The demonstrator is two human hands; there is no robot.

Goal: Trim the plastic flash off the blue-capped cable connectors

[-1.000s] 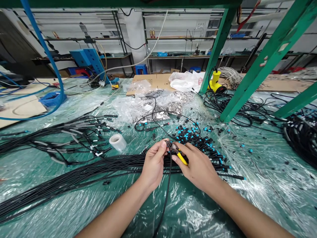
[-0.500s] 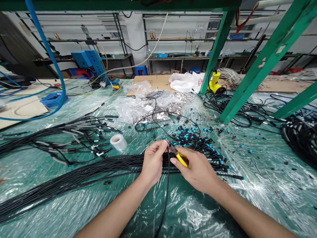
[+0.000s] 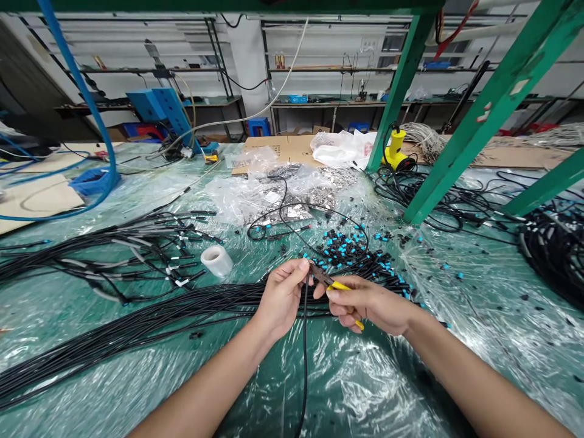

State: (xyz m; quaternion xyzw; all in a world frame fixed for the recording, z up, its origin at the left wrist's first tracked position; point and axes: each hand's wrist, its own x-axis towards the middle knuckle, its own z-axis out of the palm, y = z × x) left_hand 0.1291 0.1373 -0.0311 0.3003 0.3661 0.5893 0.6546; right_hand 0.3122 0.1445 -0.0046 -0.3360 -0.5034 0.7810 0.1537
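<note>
Our left hand (image 3: 285,298) pinches a thin black cable (image 3: 305,359) near its end, with the thumb and fingers (image 3: 296,266) pressed close on it. Our right hand (image 3: 369,307) holds small cutters with yellow handles (image 3: 341,286). Their dark metal tip is right by the cable end, but we cannot tell if it touches. The right fingers (image 3: 347,307) curl around the yellow handles. The cable hangs down from the left hand to the worktop (image 3: 479,359), which has clear plastic sheet on it. Under our hands lies a long bundle of black cables (image 3: 137,316). Just past them is a heap of little blue and black plugs (image 3: 347,252). To the left stands a roll of clear tape (image 3: 216,260), beside more black cables with white tags (image 3: 150,255). Farther on lie clear plastic bags (image 3: 241,201).
</note>
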